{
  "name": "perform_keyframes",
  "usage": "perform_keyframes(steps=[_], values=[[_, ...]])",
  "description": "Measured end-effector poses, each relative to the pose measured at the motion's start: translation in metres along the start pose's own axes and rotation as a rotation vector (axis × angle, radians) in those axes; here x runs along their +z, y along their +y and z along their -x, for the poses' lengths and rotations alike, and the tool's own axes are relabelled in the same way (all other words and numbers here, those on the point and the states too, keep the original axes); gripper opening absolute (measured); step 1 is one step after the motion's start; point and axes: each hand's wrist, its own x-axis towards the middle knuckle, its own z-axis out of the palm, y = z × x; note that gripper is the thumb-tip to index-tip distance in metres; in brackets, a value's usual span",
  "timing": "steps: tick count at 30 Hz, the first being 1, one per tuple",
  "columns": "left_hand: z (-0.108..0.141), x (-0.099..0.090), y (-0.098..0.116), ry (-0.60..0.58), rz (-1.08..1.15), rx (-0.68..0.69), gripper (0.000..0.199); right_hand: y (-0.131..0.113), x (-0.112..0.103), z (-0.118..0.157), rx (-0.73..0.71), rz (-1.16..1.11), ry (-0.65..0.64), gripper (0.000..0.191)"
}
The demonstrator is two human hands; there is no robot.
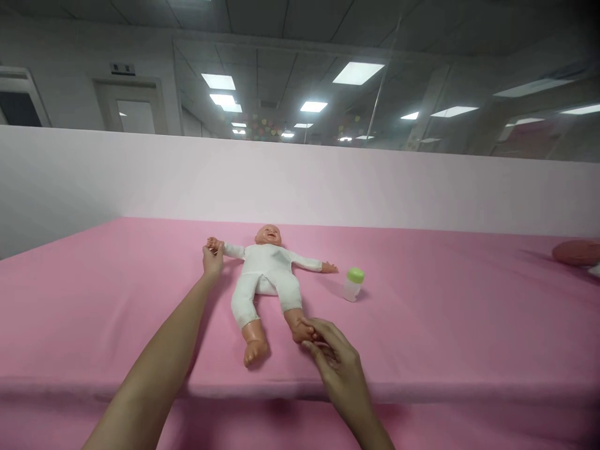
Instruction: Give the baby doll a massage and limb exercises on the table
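Two hands reach from the near edge onto a pink-covered bed [422, 325], seen in the single head view. Between the hands lies a baby doll [267, 275] on its back, dressed in white, arms spread, head pointing away from the person. Left hand [212, 257], arm fully extended, has its fingers closed around the doll's small hand at the far left. Right hand [335, 357], nearer the bed's front edge, pinches the doll's foot with its fingers curled about it; the doll's other foot lies free between the two hands. Just beyond the right hand and a little to its right stands a small bottle with a green cap [353, 284], upright, apart from the doll's outstretched arm. Far right of the right hand, a reddish cushion-like object [576, 252] sits at the frame edge. Behind the bed rises a pale pink partition [300, 181], above it glass panels and lit ceiling lights [359, 72]; a door [131, 107] stands far left.
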Motion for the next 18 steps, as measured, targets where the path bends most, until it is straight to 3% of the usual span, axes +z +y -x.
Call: perform_keyframes(steps=[2, 5, 7, 9, 11, 13, 16, 18], values=[[0.011, 0.011, 0.011, -0.108, -0.011, 0.141, 0.027, -0.013, 0.009, -0.022, -0.036, -0.02, -0.015, 0.026], [0.031, 0.025, 0.027, -0.432, -0.037, 0.337, 0.027, -0.024, 0.028, -0.056, -0.077, -0.064, -0.052, 0.025], [0.04, 0.029, 0.034, -0.608, -0.094, 0.352, 0.026, -0.025, 0.041, -0.073, -0.108, -0.081, -0.083, 0.025], [0.042, 0.03, 0.035, -0.68, -0.137, 0.331, 0.027, -0.026, 0.048, -0.08, -0.124, -0.083, -0.09, 0.025], [0.038, 0.028, 0.03, -0.629, -0.136, 0.306, 0.027, -0.027, 0.045, -0.076, -0.107, -0.082, -0.074, 0.024], [0.028, 0.025, 0.022, -0.497, -0.086, 0.251, 0.027, -0.028, 0.035, -0.062, -0.077, -0.084, -0.061, 0.024], [0.012, 0.017, 0.008, -0.225, 0.029, 0.037, 0.026, -0.022, 0.014, -0.027, -0.035, -0.053, -0.105, 0.024], [0.005, 0.009, 0.002, -0.109, 0.07, -0.074, 0.024, -0.013, 0.003, -0.004, 0.01, -0.027, -0.128, 0.024]])
